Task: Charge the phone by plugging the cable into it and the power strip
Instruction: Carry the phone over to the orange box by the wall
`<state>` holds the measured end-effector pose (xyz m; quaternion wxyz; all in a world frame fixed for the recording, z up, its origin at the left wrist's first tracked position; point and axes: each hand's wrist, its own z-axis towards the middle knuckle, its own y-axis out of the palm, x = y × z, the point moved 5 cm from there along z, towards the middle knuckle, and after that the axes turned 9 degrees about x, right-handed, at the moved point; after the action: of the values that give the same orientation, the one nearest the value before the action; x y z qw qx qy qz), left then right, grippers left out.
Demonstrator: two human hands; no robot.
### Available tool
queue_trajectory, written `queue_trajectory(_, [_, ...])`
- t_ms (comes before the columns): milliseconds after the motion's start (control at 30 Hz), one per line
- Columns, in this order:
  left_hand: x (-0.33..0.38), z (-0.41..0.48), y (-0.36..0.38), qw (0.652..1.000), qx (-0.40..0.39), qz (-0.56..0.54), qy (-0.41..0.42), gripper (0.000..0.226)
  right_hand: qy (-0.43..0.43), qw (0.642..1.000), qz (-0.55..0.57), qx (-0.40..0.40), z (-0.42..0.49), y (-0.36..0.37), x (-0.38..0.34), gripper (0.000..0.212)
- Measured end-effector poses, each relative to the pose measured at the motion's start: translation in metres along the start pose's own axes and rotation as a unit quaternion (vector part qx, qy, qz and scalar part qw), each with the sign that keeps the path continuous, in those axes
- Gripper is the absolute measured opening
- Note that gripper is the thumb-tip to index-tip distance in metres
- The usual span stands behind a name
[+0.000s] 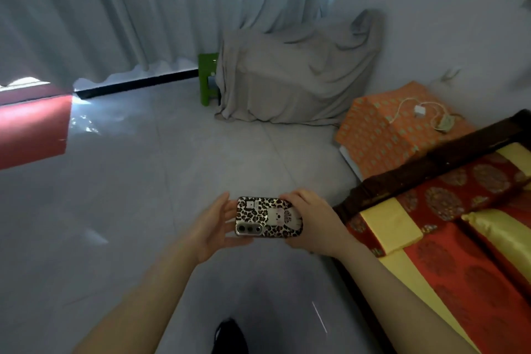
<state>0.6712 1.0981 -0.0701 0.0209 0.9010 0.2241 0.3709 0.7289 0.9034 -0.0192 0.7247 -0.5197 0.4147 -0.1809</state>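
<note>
A phone (265,217) in a leopard-print case lies sideways in the air above the floor, its back and camera lenses facing me. My right hand (313,224) grips its right end. My left hand (214,225) cups its left end, palm toward it, fingers touching the edge. At the far right, a white charger plug (419,111) with a pale cable (398,112) and a small power strip (444,123) rest on an orange patterned cloth-covered stand (373,135) by the wall. Nothing is plugged into the phone.
A bed with a red and gold cover (459,253) and dark wooden footboard (402,178) fills the right. A grey cloth drapes over furniture (287,80) in the corner beside a green stool (207,77). Curtains hang at the back; grey tiled floor (143,181) lies ahead.
</note>
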Motion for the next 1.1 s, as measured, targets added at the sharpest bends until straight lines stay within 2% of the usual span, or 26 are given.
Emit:
queue_trajectory(167, [0.099,0.071,0.040,0.997,-0.059,0.045,-0.004,0.049,0.086,0.995,-0.010,0.057,0.079,-0.036,0.042,0.085])
queue_trajectory(433, [0.206,0.188,0.162,0.983,-0.137,0.125,-0.006,0.043,0.169,0.978,-0.039,0.119,0.172,-0.077,0.162,0.081])
queue_trajectory(567, [0.243,0.244,0.232,0.971,-0.159,0.178,-0.020,0.039,0.212,0.966,-0.032,0.141,0.208,-0.088,0.236,0.076])
queue_trajectory(667, [0.270,0.291,0.282,0.959,-0.172,0.223,-0.034,0.044,0.251,0.955,-0.028,0.158,0.233,-0.101,0.283,0.076])
queue_trajectory(900, [0.317,0.397,0.392,0.930,-0.226,0.274,-0.096,0.048,0.339,0.929,-0.029,0.146,0.291,-0.136,0.388,0.081])
queue_trajectory(1100, [0.359,0.489,0.513,0.890,-0.292,0.334,-0.107,0.042,0.434,0.882,-0.067,0.170,0.335,-0.163,0.499,0.089])
